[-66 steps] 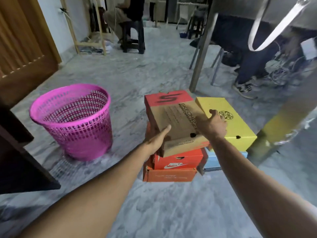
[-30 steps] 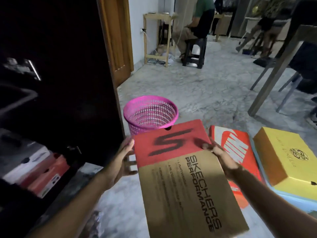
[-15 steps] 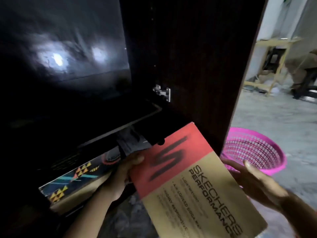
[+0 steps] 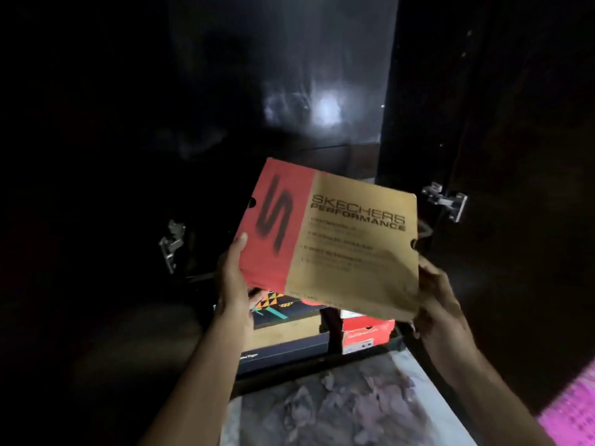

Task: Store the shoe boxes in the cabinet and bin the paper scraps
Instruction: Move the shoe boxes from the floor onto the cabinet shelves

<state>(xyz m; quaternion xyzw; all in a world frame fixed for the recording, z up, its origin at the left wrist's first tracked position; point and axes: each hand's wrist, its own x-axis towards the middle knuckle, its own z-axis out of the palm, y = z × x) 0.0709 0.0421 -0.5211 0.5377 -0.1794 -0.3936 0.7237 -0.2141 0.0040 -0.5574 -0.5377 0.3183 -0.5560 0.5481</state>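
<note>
Left hand (image 4: 233, 281) grips the red end and right hand (image 4: 434, 294) the tan end of a flat red-and-tan cardboard shoe box (image 4: 328, 239), held tilted in the mouth of the open dark cabinet (image 4: 96, 188), not yet set down. On the bottom shelf beneath sit a patterned black-and-tan shoe box (image 4: 283, 329) and a red cardboard shoe box (image 4: 367, 333), judged stored. The pink mesh bin (image 4: 576, 413) shows at the lower right; no paper scraps are discernible.

Three shoe boxes show: one red-and-tan box (image 4: 331, 243) held up, one patterned box (image 4: 286, 320) and one red box (image 4: 367, 333) inside. Two hands (image 4: 233, 284) (image 4: 438, 304), two metal hinges (image 4: 446, 201) (image 4: 172, 244), one pink basket (image 4: 573, 413).
</note>
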